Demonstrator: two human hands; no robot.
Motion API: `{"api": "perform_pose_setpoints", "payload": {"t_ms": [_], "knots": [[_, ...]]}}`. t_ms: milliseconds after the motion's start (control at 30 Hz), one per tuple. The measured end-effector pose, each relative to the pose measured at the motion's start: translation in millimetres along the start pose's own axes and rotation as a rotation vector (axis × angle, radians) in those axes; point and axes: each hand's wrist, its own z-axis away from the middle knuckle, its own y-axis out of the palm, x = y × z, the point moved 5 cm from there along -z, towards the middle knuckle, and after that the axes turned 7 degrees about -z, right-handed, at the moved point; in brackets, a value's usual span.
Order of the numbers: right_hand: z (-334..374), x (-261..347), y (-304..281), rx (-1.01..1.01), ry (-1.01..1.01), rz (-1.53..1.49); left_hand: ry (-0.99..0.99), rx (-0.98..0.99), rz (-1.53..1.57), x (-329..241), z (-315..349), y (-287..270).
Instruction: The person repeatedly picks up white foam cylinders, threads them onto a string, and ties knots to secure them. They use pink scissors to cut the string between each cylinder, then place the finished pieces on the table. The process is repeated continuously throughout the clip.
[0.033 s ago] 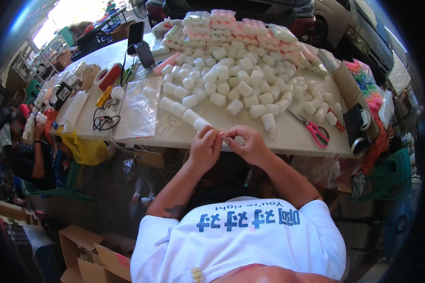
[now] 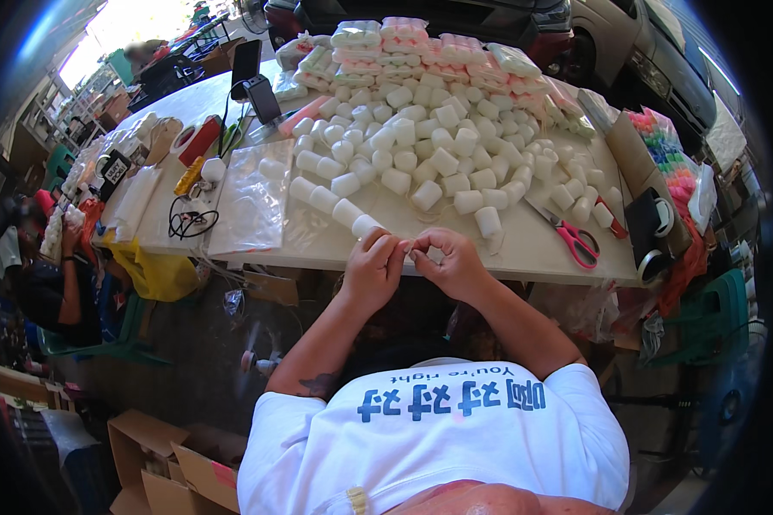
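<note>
At the table's near edge, my left hand and my right hand meet, each closed with the fingertips pinched together. What they pinch is too small to make out. From just beyond my left hand, a line of white cylinders runs away to the far left, end to end. The nearest one touches or sits right behind my left fingers. A large heap of similar white cylinders covers the middle of the table, with thin thread showing among some of them. Pink-handled scissors lie to the right of my right hand.
Clear plastic bags lie flat at left, beside a black cable. Packed bundles are stacked at the back. A cardboard box stands on the right. Another person sits at far left, handling white pieces.
</note>
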Motion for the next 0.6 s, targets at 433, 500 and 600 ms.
{"api": "perform_pose_setpoints", "payload": {"t_ms": [433, 500, 600], "knots": [[-5, 22, -8, -0.108, -0.224, 0.145, -0.116, 0.14, 0.17, 18, -8, 6], [-5, 32, -5, -0.04, -0.342, 0.287, -0.104, 0.152, 0.184, 17, -8, 6], [-9, 39, -1, 0.067, -0.483, 0.41, -0.087, 0.188, 0.199, 15, -8, 8]]}}
